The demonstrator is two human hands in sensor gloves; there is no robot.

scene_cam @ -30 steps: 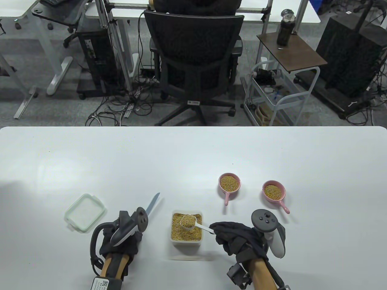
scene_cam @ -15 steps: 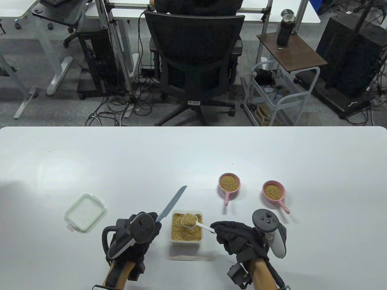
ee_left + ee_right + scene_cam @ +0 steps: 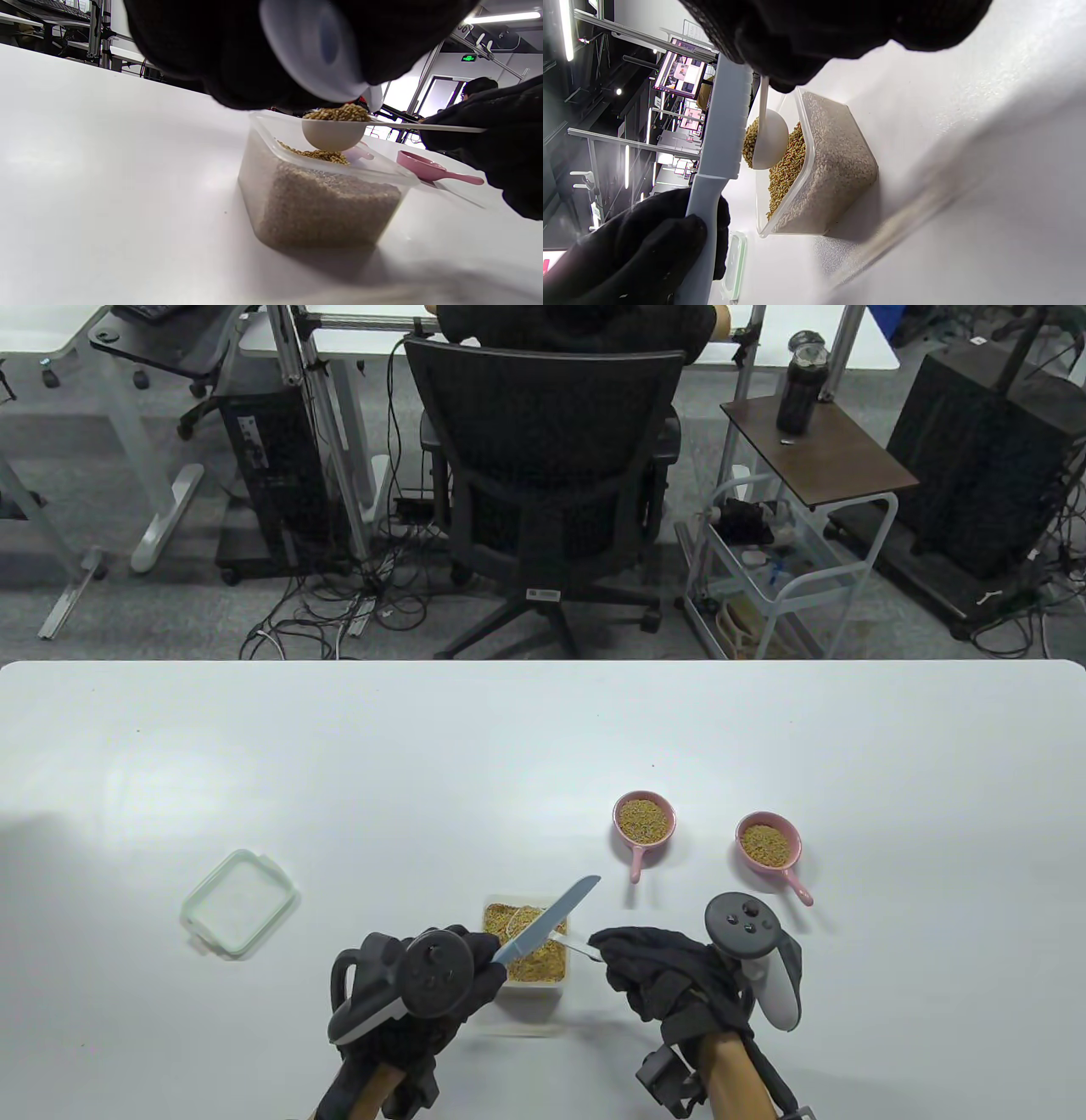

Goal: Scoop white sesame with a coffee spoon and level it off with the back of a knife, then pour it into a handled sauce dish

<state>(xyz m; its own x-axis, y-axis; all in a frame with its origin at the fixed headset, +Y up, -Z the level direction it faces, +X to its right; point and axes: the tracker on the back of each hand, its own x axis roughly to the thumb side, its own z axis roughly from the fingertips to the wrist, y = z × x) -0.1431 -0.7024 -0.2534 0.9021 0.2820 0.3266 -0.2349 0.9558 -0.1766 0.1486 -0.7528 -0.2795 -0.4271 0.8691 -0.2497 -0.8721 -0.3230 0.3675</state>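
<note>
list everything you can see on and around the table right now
sesame box: 1, clear, full, near table edge
coffee spoon: 1, white, heaped, above box
knife: 1, pale blue, above spoon
sauce dishes: 2, pink, filled, right of centre
lid: 1, clear with green rim, left
table: 1, white
office chair: 1, black, behind table
cart: 1, white, behind right
bottle: 1, dark, side table
left hand: black glove, holds knife
right hand: black glove, holds spoon

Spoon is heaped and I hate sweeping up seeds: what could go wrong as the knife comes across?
The spoon is heaped over the container; a hard swipe by the knife could fling sesame onto the table. The right hand pinches only the handle's end, so the spoon may tip.
</note>
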